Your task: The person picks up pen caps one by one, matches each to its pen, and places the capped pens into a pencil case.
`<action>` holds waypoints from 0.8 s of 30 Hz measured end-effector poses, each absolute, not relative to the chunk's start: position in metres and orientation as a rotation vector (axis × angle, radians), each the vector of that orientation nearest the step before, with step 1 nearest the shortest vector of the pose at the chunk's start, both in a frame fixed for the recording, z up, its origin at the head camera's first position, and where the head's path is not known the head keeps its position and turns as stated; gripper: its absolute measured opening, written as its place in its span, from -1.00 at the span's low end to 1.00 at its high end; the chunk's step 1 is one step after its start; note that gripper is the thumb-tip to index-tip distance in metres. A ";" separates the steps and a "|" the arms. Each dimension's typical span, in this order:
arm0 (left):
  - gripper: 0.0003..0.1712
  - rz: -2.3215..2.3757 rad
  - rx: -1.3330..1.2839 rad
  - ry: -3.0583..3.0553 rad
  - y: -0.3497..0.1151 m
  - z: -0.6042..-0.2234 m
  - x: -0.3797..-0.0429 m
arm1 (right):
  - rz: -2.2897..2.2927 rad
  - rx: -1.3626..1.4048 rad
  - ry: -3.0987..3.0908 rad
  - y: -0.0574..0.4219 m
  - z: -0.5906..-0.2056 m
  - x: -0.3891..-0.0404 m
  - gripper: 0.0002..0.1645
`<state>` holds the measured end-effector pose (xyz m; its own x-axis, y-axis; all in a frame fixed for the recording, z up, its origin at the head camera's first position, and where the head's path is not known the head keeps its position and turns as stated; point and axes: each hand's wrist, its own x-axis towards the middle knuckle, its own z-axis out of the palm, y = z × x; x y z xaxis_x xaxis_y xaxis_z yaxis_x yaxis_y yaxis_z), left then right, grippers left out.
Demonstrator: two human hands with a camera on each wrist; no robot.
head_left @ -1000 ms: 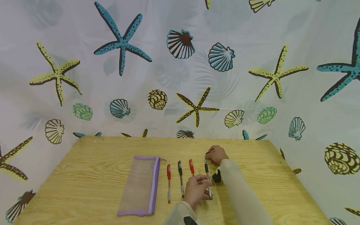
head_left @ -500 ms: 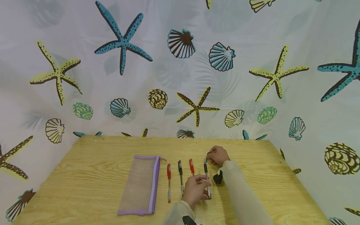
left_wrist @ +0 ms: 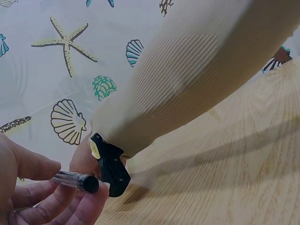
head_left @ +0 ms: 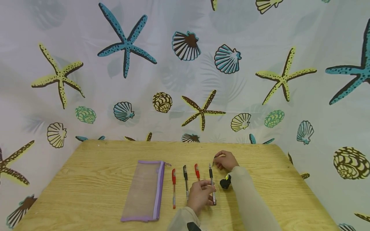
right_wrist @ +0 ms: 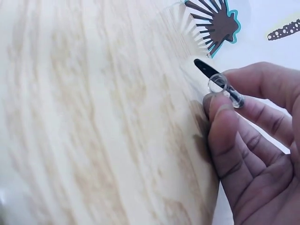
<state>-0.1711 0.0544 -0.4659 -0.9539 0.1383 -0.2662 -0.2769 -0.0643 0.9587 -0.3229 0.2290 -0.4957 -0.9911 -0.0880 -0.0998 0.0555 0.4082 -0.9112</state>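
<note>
My left hand (head_left: pixel 199 196) pinches the clear barrel of a black gel pen (head_left: pixel 210 173), its bare tip facing away from me. In the left wrist view, the thumb and fingers hold the pen's black end (left_wrist: pixel 88 183). Just past the tip and to its right, my right hand (head_left: pixel 227 161) pinches a clear pen cap (right_wrist: pixel 234 97) with a black clip, plainly seen in the right wrist view. Cap and pen are apart. To the left lie a red capped pen (head_left: pixel 173 177), a black capped pen (head_left: pixel 185 173) and another red pen (head_left: pixel 197 171), the last partly hidden by my left hand.
A mesh pouch (head_left: pixel 141 192) with purple edging and a zip lies flat left of the pens on the wooden table (head_left: pixel 86 186). A patterned curtain (head_left: pixel 173 77) hangs behind the table. A small black device (head_left: pixel 225 182) sits at my right wrist.
The right hand has drawn the cap off the pen and shifted slightly right and towards me, baring the tip. The left hand has barely moved, and the other pens and pouch stay put.
</note>
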 end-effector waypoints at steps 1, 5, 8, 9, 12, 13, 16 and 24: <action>-0.76 2.098 -0.149 1.929 0.055 -0.466 -0.171 | -1.645 -0.033 2.522 0.229 -0.496 -0.323 -0.75; -0.76 2.095 -0.146 1.930 0.055 -0.467 -0.171 | -1.666 -0.029 2.507 0.231 -0.497 -0.323 -0.71; -0.76 2.092 -0.146 1.930 0.055 -0.467 -0.171 | -1.676 -0.024 2.493 0.232 -0.497 -0.321 -0.69; -0.76 2.092 -0.146 1.929 0.055 -0.467 -0.171 | -1.681 -0.022 2.488 0.232 -0.497 -0.320 -0.69; -0.77 2.093 -0.147 1.922 0.055 -0.467 -0.171 | -1.719 -0.023 2.453 0.233 -0.496 -0.318 -0.68; -0.76 2.093 -0.147 1.918 0.055 -0.466 -0.171 | -1.741 -0.014 2.436 0.233 -0.496 -0.317 -0.68; -0.76 2.094 -0.147 1.910 0.055 -0.467 -0.171 | -1.791 -0.023 2.384 0.235 -0.494 -0.314 -0.68; -0.75 2.082 -0.157 1.900 0.054 -0.469 -0.171 | -1.795 -0.105 2.403 0.239 -0.486 -0.304 -0.67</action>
<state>-0.1708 0.0545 -0.4691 -0.9436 0.1581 -0.2908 -0.3040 -0.0662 0.9504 -0.3038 0.2388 -0.4865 -0.9877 -0.1393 -0.0706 0.0283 0.2854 -0.9580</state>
